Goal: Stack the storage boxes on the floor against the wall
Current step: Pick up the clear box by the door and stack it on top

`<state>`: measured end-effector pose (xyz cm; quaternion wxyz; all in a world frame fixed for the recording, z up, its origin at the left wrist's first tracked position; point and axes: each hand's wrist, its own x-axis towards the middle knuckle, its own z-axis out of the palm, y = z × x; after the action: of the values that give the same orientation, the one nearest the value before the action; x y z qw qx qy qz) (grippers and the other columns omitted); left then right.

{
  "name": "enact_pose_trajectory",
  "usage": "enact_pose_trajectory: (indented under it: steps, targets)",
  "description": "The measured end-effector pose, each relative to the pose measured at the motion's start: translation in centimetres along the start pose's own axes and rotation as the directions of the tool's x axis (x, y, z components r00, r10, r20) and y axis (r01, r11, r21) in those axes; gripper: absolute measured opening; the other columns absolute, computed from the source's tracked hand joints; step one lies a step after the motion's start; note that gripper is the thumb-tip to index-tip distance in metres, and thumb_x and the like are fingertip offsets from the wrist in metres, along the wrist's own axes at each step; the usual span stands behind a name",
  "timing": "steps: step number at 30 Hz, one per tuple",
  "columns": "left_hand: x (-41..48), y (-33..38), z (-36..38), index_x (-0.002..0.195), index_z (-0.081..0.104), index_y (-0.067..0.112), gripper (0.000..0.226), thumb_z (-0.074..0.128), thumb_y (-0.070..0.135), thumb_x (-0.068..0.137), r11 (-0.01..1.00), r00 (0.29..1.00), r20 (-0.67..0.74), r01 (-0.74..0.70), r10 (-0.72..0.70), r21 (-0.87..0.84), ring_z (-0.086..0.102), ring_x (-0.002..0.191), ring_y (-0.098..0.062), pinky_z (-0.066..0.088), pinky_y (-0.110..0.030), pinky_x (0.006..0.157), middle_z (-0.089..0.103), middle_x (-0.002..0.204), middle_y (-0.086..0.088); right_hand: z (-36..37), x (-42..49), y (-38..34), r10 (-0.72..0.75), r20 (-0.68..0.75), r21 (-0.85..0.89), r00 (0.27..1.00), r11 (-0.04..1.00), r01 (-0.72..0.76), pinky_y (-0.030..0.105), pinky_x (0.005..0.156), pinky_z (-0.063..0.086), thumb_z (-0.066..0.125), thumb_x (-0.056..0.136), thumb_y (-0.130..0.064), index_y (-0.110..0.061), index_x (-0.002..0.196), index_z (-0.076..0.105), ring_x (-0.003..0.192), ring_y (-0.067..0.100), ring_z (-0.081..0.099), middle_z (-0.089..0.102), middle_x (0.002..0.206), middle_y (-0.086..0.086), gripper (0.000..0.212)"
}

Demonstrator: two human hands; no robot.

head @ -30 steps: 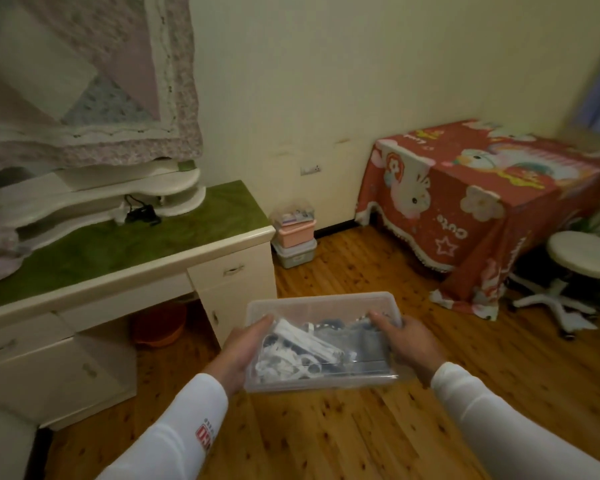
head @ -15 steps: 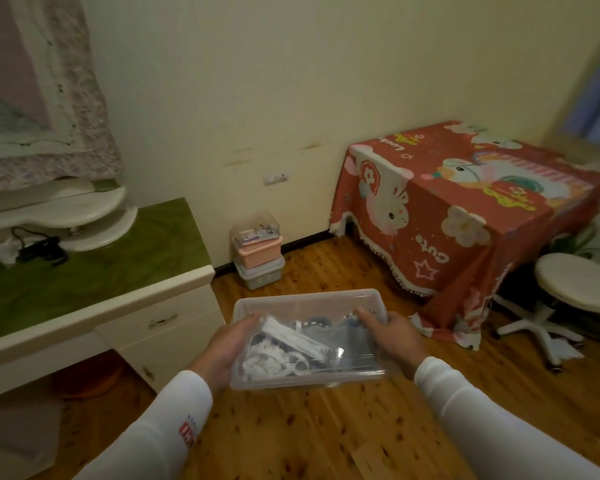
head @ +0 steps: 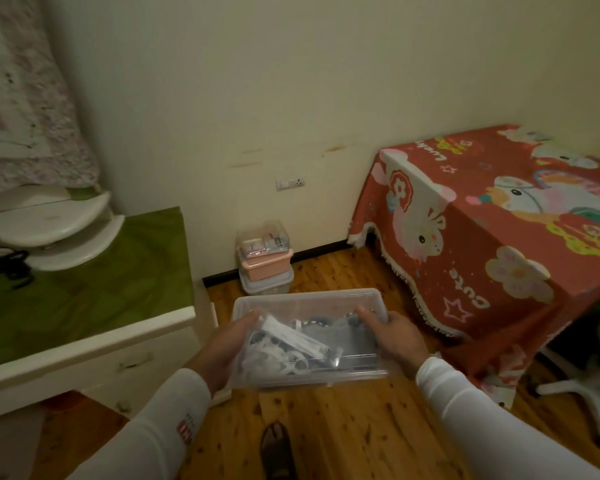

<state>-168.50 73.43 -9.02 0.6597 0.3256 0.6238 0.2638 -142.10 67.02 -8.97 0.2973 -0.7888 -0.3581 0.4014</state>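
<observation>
I carry a clear plastic storage box [head: 309,306] holding white cables and dark parts, level in front of me above the floor. My left hand [head: 222,351] grips its left side with the thumb over the rim. Its right side is gripped by my right hand [head: 392,337], thumb over the rim. Against the wall ahead stands a stack of three small boxes: a clear box [head: 262,241] on top, a pink box [head: 267,266] in the middle and a grey box [head: 267,285] on the floor.
A white dresser with a green top [head: 94,282] stands close on the left. A table under a red cartoon cloth [head: 482,244] fills the right, with a white stool base [head: 586,386] beside it. Wooden floor [head: 343,427] lies between; my sandalled foot [head: 278,452] shows below.
I have walked nearer the wall: the stack of small boxes now looks larger and sits just beyond the box in my hands. Both hands keep the same hold.
</observation>
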Motion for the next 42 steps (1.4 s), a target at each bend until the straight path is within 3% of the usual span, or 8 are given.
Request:
enact_pose_trajectory:
  steps: [7, 14, 18, 24, 26, 30, 38, 42]
  targets:
    - [9.7, 8.5, -0.3, 0.111, 0.067, 0.013, 0.035, 0.062, 0.042, 0.092, 0.999, 1.000, 0.009, -0.014, 0.014, -0.049, 0.074, 0.061, -0.021, 0.052, -0.026, 0.043, 0.077, 0.074, -0.004, 1.0, 10.8, -7.1, -0.026, 0.029, 0.048, 0.999, 0.999, 0.025, 0.042, 0.084, 0.056, 0.059, 0.085, -0.060, -0.021, 0.114, 0.061, 0.090, 0.019, 0.067, 0.069, 0.103, 0.000, 0.049]
    - [18.2, 16.6, -1.5, 0.123, 0.064, 0.006, 0.042, 0.062, 0.036, 0.094, 0.997, 1.000, -0.005, -0.029, 0.029, -0.068, 0.071, 0.092, -0.033, 0.058, -0.040, 0.073, 0.072, 0.107, -0.017, 3.3, 20.6, -14.9, -0.062, 0.023, -0.002, 0.998, 0.998, 0.062, 0.034, 0.076, 0.053, 0.057, 0.087, -0.059, -0.018, 0.111, 0.064, 0.088, 0.019, 0.065, 0.069, 0.099, 0.001, 0.048]
    - [22.4, 19.3, -1.7, 0.122, 0.064, 0.004, 0.042, 0.061, 0.036, 0.094, 0.995, 1.000, -0.019, -0.014, 0.012, -0.099, 0.070, 0.092, -0.035, 0.058, -0.042, 0.074, 0.072, 0.107, -0.018, 4.0, 25.3, -17.9, -0.046, 0.069, 0.000, 0.997, 0.999, 0.046, 0.045, 0.090, 0.053, 0.059, 0.087, -0.054, -0.027, 0.093, 0.061, 0.093, 0.024, 0.065, 0.068, 0.102, 0.005, 0.028]
    - [30.0, 22.9, -1.2, 0.125, 0.061, 0.004, 0.047, 0.063, 0.038, 0.092, 0.989, 0.994, -0.102, 0.026, -0.041, -0.145, 0.067, 0.102, -0.039, 0.052, -0.054, 0.094, 0.069, 0.114, -0.019, 5.7, 35.5, -21.2, -0.058, 0.125, -0.025, 0.990, 0.998, 0.061, 0.036, 0.078, 0.054, 0.060, 0.086, -0.056, -0.026, 0.086, 0.064, 0.083, 0.016, 0.065, 0.068, 0.090, -0.003, 0.030]
    - [32.9, 23.7, -0.7, 0.125, 0.062, 0.003, 0.049, 0.064, 0.039, 0.092, 0.988, 0.989, -0.143, 0.022, -0.043, -0.150, 0.066, 0.102, -0.039, 0.052, -0.054, 0.095, 0.069, 0.113, -0.019, 6.2, 39.2, -22.1, -0.071, 0.151, -0.031, 0.986, 0.997, 0.076, 0.031, 0.068, 0.052, 0.059, 0.085, -0.058, -0.024, 0.089, 0.067, 0.080, 0.014, 0.065, 0.070, 0.089, -0.002, 0.035]
    - [37.2, 25.3, 0.1, 0.127, 0.062, 0.005, 0.051, 0.063, 0.042, 0.092, 0.983, 0.973, -0.222, 0.020, -0.060, -0.180, 0.066, 0.102, -0.037, 0.052, -0.052, 0.093, 0.070, 0.113, -0.017, 7.1, 45.6, -24.2, -0.077, 0.227, -0.058, 0.971, 0.994, 0.092, 0.041, 0.080, 0.056, 0.058, 0.083, -0.062, -0.022, 0.087, 0.069, 0.082, 0.021, 0.067, 0.072, 0.087, 0.001, 0.041]
    - [42.0, 27.4, -0.3, 0.127, 0.061, 0.009, 0.051, 0.062, 0.045, 0.091, 0.965, 0.937, -0.317, 0.067, -0.148, -0.252, 0.066, 0.101, -0.037, 0.053, -0.053, 0.092, 0.069, 0.114, -0.016, 10.1, 54.1, -27.0, -0.062, 0.363, -0.096, 0.930, 0.990, 0.104, 0.040, 0.070, 0.059, 0.058, 0.084, -0.062, -0.021, 0.083, 0.070, 0.078, 0.021, 0.068, 0.072, 0.084, 0.000, 0.043]
    - [45.2, 28.8, -1.3, 0.129, 0.058, 0.007, 0.055, 0.064, 0.045, 0.090, 0.962, 0.927, -0.328, 0.098, -0.181, -0.255, 0.067, 0.098, -0.035, 0.057, -0.047, 0.084, 0.069, 0.113, -0.016, 11.9, 57.3, -28.6, -0.034, 0.373, -0.099, 0.927, 0.992, 0.077, 0.045, 0.077, 0.059, 0.060, 0.082, -0.063, -0.020, 0.090, 0.070, 0.081, 0.022, 0.068, 0.072, 0.089, 0.002, 0.045]
